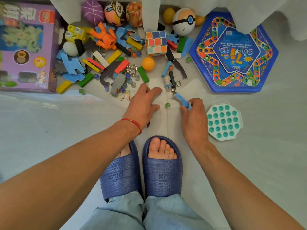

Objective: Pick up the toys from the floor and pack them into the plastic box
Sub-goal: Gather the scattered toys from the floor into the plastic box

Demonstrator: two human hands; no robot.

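Note:
Toys lie scattered over the pale floor ahead of me: coloured wooden blocks [114,54], blue foam puzzle pieces [71,63], several marbles, a cube puzzle [156,43], an orange ball [148,63] and an orange figure [106,38]. My right hand [193,118] pinches blue foam puzzle pieces [182,101] just above the floor. My left hand [143,103] hovers with fingers spread beside a green marble [167,105], and a dark piece shows under its palm. The plastic box is not clearly in view.
A purple toy carton [28,47] lies at the left, a blue hexagonal board game [235,52] at the right. A teal bubble-pop toy [224,122] sits by my right hand. Balls [114,13] rest against white curtains [150,12]. My blue slippers [141,170] stand below.

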